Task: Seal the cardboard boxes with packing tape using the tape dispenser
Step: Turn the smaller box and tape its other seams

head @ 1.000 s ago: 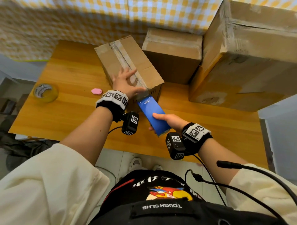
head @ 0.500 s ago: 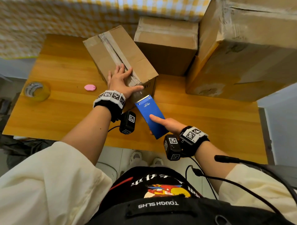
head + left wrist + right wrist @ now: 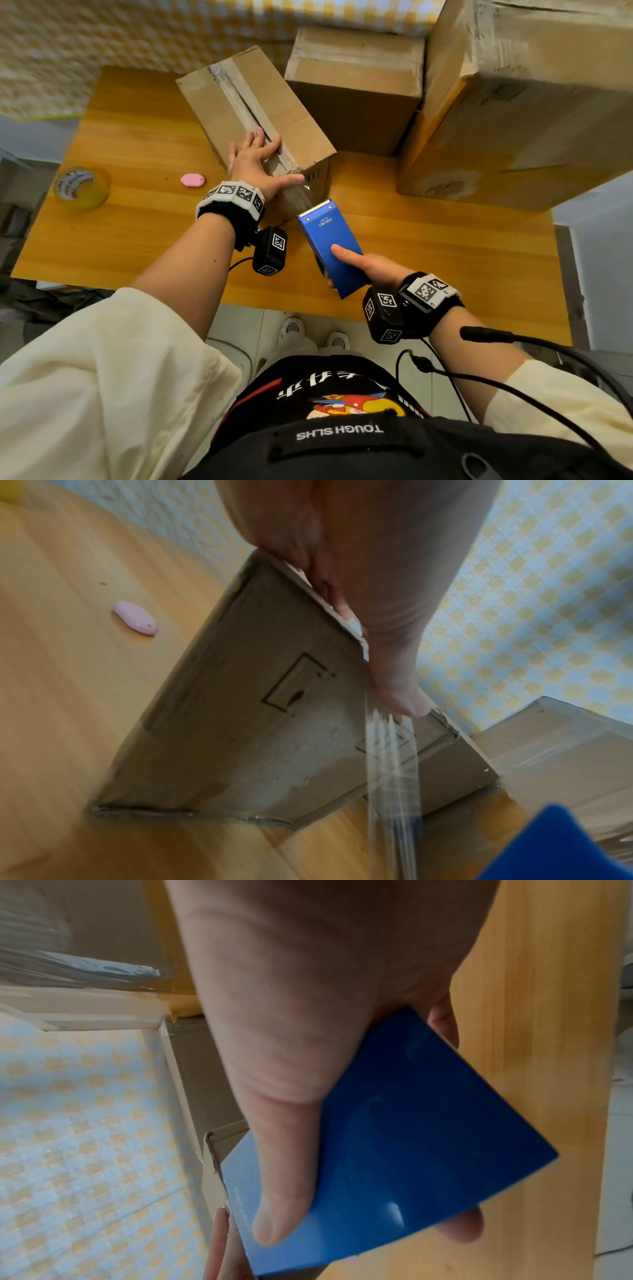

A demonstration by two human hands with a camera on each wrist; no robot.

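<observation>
Tape dispenser [image 3: 329, 248], blue, centre frame, gripped by right hand [image 3: 371, 270], thumb on top, fingers beneath. Clear tape [image 3: 390, 772] stretches taut to cardboard box [image 3: 253, 113], upper centre. Left hand [image 3: 255, 168] flat, fingers spread, pressing the seam. Tape likely thin, clingy, wrinkle-prone; dispenser rigid, best held mid-body.

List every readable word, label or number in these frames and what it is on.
"TOUGH SLHS", seen upside down: black garment.
"deli", with an unreadable smaller line beside it: blue tape dispenser.
Printing on the yellow tape roll: too blurred.
Black marks on the taped box: unreadable.
</observation>
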